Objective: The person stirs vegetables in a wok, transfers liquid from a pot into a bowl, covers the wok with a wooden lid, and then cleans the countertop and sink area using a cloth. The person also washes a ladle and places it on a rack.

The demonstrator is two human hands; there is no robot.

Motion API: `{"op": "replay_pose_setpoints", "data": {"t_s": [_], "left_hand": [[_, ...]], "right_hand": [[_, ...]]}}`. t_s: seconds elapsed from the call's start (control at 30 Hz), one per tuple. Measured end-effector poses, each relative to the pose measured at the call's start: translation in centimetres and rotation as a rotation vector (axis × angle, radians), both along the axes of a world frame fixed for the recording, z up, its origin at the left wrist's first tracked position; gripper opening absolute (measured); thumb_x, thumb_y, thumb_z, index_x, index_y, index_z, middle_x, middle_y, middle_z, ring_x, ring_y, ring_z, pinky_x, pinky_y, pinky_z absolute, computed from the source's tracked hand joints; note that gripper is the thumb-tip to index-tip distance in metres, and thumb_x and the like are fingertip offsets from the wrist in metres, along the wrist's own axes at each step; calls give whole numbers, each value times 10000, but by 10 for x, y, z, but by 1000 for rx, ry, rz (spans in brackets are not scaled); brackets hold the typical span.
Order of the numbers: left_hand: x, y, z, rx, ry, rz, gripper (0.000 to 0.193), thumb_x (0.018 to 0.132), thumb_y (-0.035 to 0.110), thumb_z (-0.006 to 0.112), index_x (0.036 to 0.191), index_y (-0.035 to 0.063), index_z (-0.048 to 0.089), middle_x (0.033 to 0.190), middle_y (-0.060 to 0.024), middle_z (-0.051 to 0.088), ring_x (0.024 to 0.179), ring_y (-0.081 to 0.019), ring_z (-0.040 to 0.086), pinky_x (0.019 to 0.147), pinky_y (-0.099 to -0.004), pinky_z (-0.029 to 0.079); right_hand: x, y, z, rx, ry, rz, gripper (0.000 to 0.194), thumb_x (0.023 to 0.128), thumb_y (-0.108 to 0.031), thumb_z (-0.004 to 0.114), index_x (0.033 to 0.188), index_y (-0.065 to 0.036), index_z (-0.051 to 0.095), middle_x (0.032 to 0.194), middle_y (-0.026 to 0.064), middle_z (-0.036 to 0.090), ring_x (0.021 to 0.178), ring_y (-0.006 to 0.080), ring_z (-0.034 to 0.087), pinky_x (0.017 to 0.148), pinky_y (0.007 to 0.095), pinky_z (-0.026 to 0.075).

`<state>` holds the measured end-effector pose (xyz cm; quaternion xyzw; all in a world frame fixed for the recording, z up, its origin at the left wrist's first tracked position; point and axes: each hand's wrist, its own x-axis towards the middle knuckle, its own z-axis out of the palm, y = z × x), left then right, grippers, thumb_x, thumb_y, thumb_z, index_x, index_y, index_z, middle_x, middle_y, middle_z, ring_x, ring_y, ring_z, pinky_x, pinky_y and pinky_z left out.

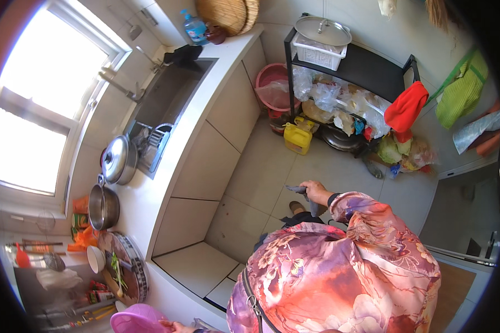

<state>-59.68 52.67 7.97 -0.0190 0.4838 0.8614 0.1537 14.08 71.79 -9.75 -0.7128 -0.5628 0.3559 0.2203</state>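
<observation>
My right hand (316,192) grips a bunched grey cloth (314,207), held out over the tiled floor beside my floral jacket. At the lower edge, partly cut off by the frame, my left hand (178,326) has its fingers on the rim of a pink plastic basin (137,319). Just beyond the basin, a round cutting board (129,266) lies on the counter. Green onions (117,270) and a knife (127,264) rest on the board. A white bowl (96,259) stands at its edge.
A steel pot (104,207) and a lidded pan (120,160) stand between board and sink (173,95). Across the floor (258,179), a black shelf rack (354,79) holds plastic bags. A yellow jug (298,138) and a pink bucket (273,87) stand by it. The counter edge (166,200) runs alongside me.
</observation>
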Motion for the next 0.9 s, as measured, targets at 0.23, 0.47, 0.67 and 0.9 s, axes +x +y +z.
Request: {"op": "replay_pose_setpoints", "data": {"t_s": [0.23,0.47,0.67,0.9], "left_hand": [[238,115,17,109,-167,-502,309,809,70,591,1073,-91,575,1000,-165,666,851,-244,661,808,-317,563],[399,261,59,-50,-277,-1142,240,843,52,572,1061,-47,555,978,-149,646,797,-280,676,630,-375,617],[469,383,83,-124,-212,-1570,262,875,70,554,1103,-55,524,973,-155,658,767,-281,694,590,-372,635],[602,525,131,37,-166,-1980,332,891,111,566,1167,-65,512,1008,-176,664,790,-284,703,629,-390,638]], "right_hand": [[23,51,11,2,223,-29,289,798,-58,483,1010,-97,676,888,177,664,827,351,639,763,423,499],[28,70,36,-34,305,-87,340,806,-41,479,1094,-68,658,885,132,695,783,242,663,748,349,524],[42,66,57,-52,297,-229,322,800,-56,492,1077,-40,657,849,163,685,773,269,669,712,347,516],[93,26,38,150,156,-728,321,824,-57,490,1104,-43,646,856,141,682,746,240,649,712,332,507]]}}
